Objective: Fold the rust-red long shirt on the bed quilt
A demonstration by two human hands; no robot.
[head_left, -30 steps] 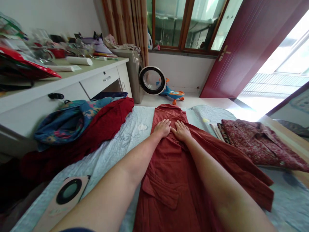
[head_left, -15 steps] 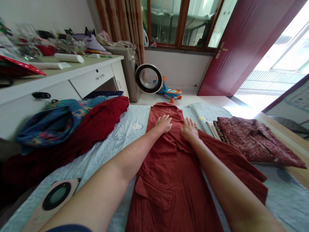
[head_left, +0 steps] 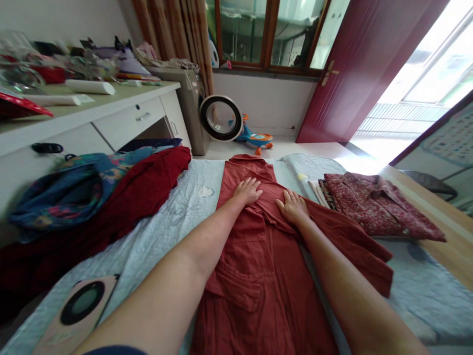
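A rust-red garment (head_left: 244, 261) with a collar and a flapped pocket lies lengthwise on the pale blue bed cover (head_left: 177, 217). Its collar end points away from me, and one sleeve slants out to the right. My left hand (head_left: 248, 192) rests palm down on the upper part, fingers stretched out. Flat on the cloth near the right edge, my right hand (head_left: 293, 207) has its fingers spread, close to where the sleeve begins. Neither hand grips the fabric.
Folded patterned clothes (head_left: 380, 204) lie at right. Dark red cloth (head_left: 148, 190) and a blue floral garment (head_left: 62, 192) are heaped at left. A pink case with a black ring (head_left: 83, 303) lies near my left arm. Beyond stands a washing machine, its round door (head_left: 221, 118) open.
My right hand has slid slightly down and toward me over the garment. My left hand stays at nearly the same place on the cloth. The whole view has shifted a little.
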